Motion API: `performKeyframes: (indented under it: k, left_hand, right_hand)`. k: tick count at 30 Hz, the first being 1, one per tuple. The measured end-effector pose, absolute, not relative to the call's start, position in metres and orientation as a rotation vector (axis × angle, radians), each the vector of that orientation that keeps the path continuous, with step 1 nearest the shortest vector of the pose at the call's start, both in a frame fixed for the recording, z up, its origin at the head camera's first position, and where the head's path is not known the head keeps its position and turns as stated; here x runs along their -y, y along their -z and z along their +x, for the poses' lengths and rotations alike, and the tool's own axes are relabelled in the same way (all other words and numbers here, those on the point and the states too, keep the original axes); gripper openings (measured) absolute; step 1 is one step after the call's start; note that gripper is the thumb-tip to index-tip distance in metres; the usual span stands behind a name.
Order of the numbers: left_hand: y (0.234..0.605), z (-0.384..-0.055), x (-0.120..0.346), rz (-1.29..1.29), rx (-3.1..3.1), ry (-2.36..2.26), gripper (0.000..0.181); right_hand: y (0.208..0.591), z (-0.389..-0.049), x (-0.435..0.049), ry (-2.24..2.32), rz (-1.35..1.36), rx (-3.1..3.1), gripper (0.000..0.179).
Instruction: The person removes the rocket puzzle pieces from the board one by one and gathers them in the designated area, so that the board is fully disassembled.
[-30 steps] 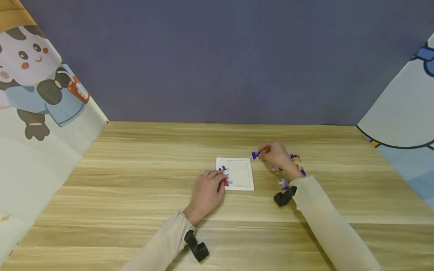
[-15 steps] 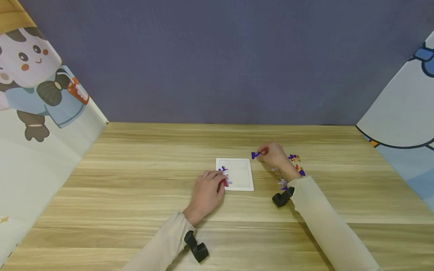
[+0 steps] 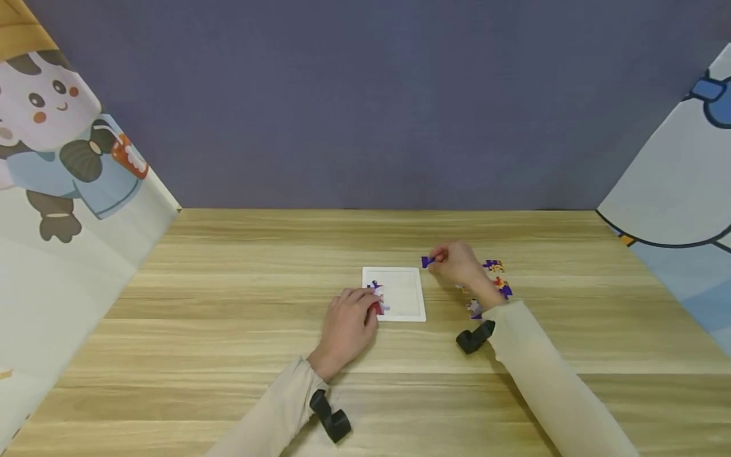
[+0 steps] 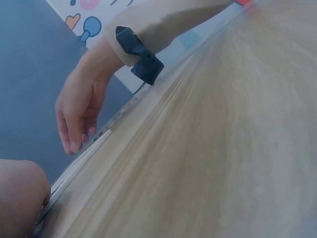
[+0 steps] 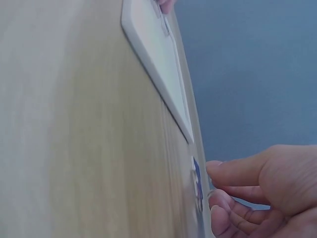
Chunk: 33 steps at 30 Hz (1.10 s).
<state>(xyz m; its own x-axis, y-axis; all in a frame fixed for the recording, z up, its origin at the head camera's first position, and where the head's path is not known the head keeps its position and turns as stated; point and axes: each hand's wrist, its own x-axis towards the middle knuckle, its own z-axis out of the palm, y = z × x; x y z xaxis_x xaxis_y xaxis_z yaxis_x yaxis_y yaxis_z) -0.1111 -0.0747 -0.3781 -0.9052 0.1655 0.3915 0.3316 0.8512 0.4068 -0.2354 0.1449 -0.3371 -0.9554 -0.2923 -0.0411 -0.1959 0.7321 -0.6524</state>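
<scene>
My left hand (image 3: 349, 327) rests at the left side of a square white puzzle tray (image 3: 423, 298), fingertips over a few joined jigsaw pieces (image 3: 378, 289), which it partly covers. In the left wrist view only a rounded part of this hand (image 4: 22, 196) shows, beside the tray's edge. Just past the tray's far right corner, my right hand (image 3: 459, 263) pinches a purple jigsaw piece (image 3: 426, 261) between thumb and fingers. From the right wrist view, thumb and curled fingers (image 5: 237, 171) are right at that piece (image 5: 197, 181), close to the tabletop.
More loose jigsaw pieces lie beneath and beyond the right forearm, among them an orange-purple one (image 3: 493, 266), a red-purple one (image 3: 504, 288) and a pale one (image 3: 474, 309). A dark wall (image 3: 388, 108) stands behind the wooden table (image 3: 228, 304).
My right hand's fingers have shifted slightly left over the purple jigsaw piece, which stays near the tray corner. The left hand keeps its place on the tray.
</scene>
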Motion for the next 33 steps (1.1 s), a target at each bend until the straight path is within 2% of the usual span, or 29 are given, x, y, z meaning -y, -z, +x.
performKeyframes:
  k: [7, 33]
  left_hand:
    - [0.378, -0.11, 0.076, -0.368, 2.686, 0.678, 0.019]
    - [0.375, -0.11, 0.076, -0.379, 2.67, 0.715, 0.018]
  right_hand:
    - [0.335, -0.226, -0.135, 1.093, -0.481, -2.785, 0.023]
    - [0.338, -0.2, -0.095, 1.107, -0.53, -2.697, 0.021]
